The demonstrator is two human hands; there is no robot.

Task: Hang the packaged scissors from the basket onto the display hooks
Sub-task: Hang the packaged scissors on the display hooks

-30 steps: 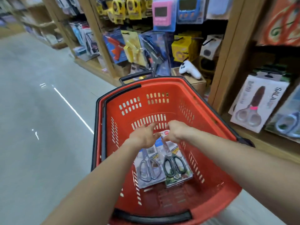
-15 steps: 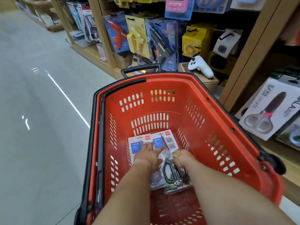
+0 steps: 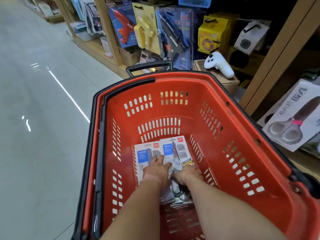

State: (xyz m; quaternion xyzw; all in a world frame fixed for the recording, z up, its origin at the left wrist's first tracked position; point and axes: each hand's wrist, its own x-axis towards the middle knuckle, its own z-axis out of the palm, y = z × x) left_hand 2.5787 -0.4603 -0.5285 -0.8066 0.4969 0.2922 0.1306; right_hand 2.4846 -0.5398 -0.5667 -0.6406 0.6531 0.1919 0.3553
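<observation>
A red shopping basket [image 3: 242, 108] with black handles stands in front of me. Two packaged scissors lie side by side on its floor: the left pack [image 3: 143, 154] has a blue HOME label, and the right pack [image 3: 181, 149] overlaps it a little. My left hand [image 3: 156, 170] lies flat on the left pack, fingers spread and reaching onto the right one. My right hand [image 3: 187, 174] curls over the middle of the right pack, with its fingers around the right edge. Both hands hide the scissor handles.
Wooden display shelves run along the right. A boxed pair of scissors [image 3: 292, 123] hangs at the far right. Packaged glue guns [image 3: 124, 26] hang beyond the basket, and a white controller [image 3: 219, 64] sits on a box. Grey aisle floor [image 3: 39, 118] lies to the left.
Both hands have dropped from the packs' top ends down onto their middles at the basket floor. My view has come closer over the basket.
</observation>
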